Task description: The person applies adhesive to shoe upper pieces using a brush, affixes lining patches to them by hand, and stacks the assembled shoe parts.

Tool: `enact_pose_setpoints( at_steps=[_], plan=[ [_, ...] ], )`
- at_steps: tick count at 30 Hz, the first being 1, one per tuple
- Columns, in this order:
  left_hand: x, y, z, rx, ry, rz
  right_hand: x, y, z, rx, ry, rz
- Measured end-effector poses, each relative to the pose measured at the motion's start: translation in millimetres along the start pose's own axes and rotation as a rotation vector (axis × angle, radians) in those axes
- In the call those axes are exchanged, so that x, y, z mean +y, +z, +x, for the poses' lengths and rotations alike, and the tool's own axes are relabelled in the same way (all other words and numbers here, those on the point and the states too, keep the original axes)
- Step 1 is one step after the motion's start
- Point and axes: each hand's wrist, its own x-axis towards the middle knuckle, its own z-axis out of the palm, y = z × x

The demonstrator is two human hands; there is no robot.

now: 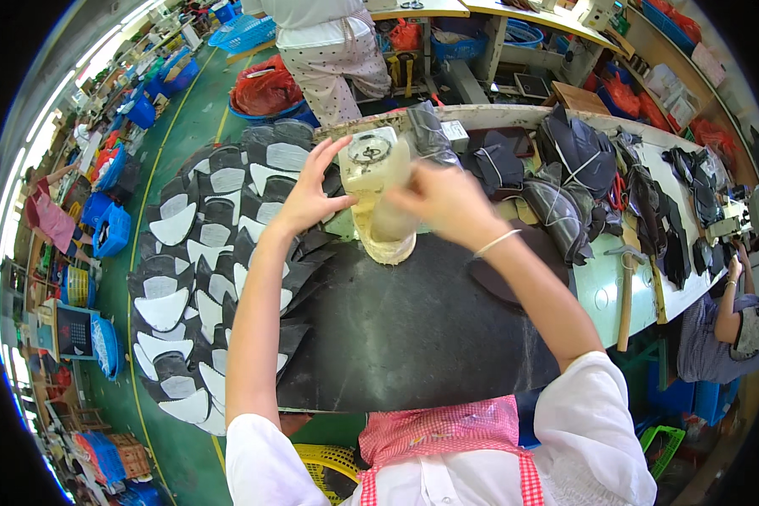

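At the far edge of the dark work mat [405, 329] stands a whitish plastic container [371, 156] with a black mark on its upper face. Beside it is a pale pot with a yellowish crusted base [390, 251]. My left hand [314, 192] is at the container's left side, fingers spread and thumb toward it, holding nothing. My right hand [447, 201] is blurred by motion, its fingers curled round a translucent whitish piece [394, 215] above the pot. The kind of that piece is smeared and I cannot make it out.
Overlapping black and white cut shoe pieces [219, 261] cover the table's left side. Tied bundles of dark pieces [573, 152] lie at the right, near a hammer [627, 287]. A dark oval piece [506, 274] lies right of the mat. Other people work beyond.
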Motion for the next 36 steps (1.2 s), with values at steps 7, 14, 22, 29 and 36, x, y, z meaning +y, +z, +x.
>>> enact_pose_setpoints(
  at_steps=[7, 14, 22, 29, 36],
  plan=[
    [-24, 29, 41, -0.153, 0.223, -0.05, -13, 30, -22, 0.085, -0.005, -0.178],
    [-17, 35, 9, -0.114, 0.005, -0.264, 7, 64, -70, 0.414, -0.172, 0.155],
    [-40, -36, -110, 0.197, 0.005, 0.133, 18, 33, -240, -0.035, -0.104, 0.81],
    [134, -40, -165, 0.852, -0.715, -1.273, 30, 51, -324, -0.204, -0.107, 0.777],
    [84, -16, -227, 0.318, -0.764, -1.418, 25, 37, -281, 0.083, 0.122, 0.561]
  ],
)
